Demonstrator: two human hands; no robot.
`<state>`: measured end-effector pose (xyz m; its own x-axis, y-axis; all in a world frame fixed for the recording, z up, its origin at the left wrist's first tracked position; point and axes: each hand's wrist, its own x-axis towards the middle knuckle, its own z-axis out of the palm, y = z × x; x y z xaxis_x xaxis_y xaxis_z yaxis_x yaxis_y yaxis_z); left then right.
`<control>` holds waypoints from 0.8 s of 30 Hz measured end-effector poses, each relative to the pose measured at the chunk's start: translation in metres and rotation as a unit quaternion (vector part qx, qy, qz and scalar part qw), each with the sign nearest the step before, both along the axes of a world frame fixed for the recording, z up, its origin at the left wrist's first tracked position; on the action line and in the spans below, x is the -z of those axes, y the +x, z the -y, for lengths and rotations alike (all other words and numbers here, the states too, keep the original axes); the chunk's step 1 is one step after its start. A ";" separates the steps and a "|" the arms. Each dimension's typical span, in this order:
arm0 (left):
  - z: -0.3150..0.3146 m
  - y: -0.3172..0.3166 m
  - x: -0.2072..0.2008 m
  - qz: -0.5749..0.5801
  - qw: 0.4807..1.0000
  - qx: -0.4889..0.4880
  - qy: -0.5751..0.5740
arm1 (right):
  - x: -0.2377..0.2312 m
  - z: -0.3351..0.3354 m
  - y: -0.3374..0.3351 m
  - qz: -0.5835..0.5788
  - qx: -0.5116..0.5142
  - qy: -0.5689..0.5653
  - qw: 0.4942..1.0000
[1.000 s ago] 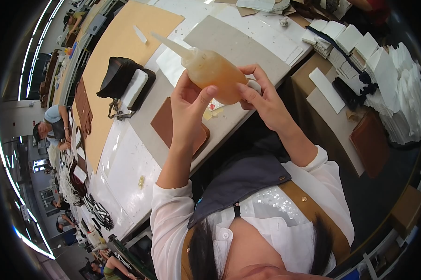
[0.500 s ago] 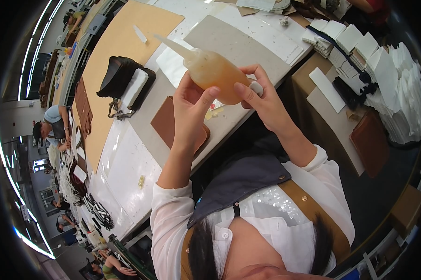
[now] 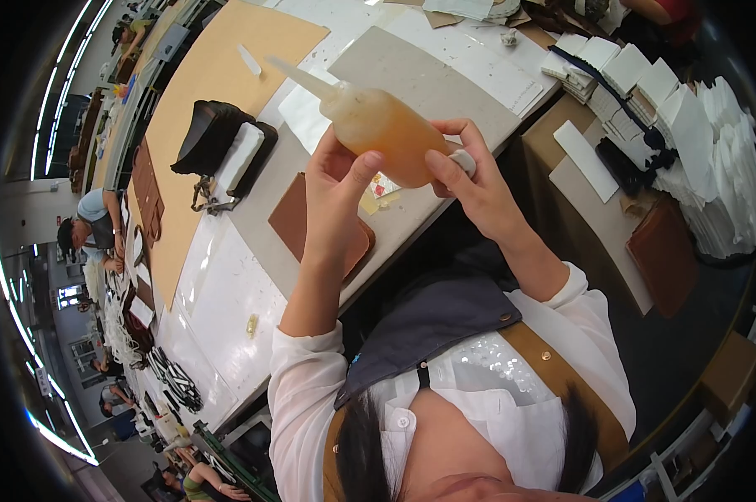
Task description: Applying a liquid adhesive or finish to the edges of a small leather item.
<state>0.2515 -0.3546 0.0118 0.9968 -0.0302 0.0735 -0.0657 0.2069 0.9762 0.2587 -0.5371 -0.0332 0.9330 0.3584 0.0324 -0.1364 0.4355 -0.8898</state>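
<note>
A translucent squeeze bottle [image 3: 386,134] with amber contents is held up above the table, tilted, its long pointed nozzle toward the far left. My left hand [image 3: 340,180] is closed round its left side near the nozzle end, thumb on the front. At the base end my right hand [image 3: 470,171] grips it, with the thumb pressed against the wall. A small pale, rounded piece [image 3: 462,162] shows by the right fingers; I cannot tell what it is. Beneath my left wrist lies a brown leather panel [image 3: 291,214], partly hidden by the forearm.
Left of the bottle stand a black leather piece with a white block [image 3: 242,159] and a pointed white cap [image 3: 249,61] on a tan sheet [image 3: 202,75]. A grey board [image 3: 411,71] covers the table's near part. Stacked white pieces [image 3: 696,159] are at the right. A co-worker [image 3: 93,226] works far left.
The nozzle tip has shifted slightly left and up as the bottle turned a little. Both hands keep their hold, the left one having moved slightly left.
</note>
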 end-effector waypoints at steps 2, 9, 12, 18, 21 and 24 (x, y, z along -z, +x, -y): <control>-0.001 0.004 0.002 -0.004 1.000 -0.020 0.003 | -0.002 -0.001 -0.002 0.015 0.026 0.033 0.999; -0.007 0.046 0.048 0.023 0.997 -0.044 0.060 | -0.003 0.011 -0.002 0.043 0.046 0.087 0.994; -0.005 0.063 0.079 0.011 0.998 -0.019 0.062 | -0.005 0.015 -0.007 0.012 0.048 0.087 0.995; -0.018 0.070 0.130 0.032 0.978 0.008 0.205 | -0.010 0.013 -0.012 0.013 0.043 0.114 0.992; -0.018 0.052 0.137 0.093 0.939 -0.050 0.328 | -0.009 0.014 -0.012 0.028 0.045 0.119 0.991; -0.007 0.015 0.097 0.080 0.934 -0.125 0.325 | -0.006 0.014 -0.012 0.028 0.063 0.113 0.991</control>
<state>0.2661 -0.3481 -0.0847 0.9565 0.1110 0.2697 -0.1894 -0.4669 0.8638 0.2469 -0.5506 -0.0268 0.9643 0.2175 0.1508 -0.0223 0.6344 -0.7727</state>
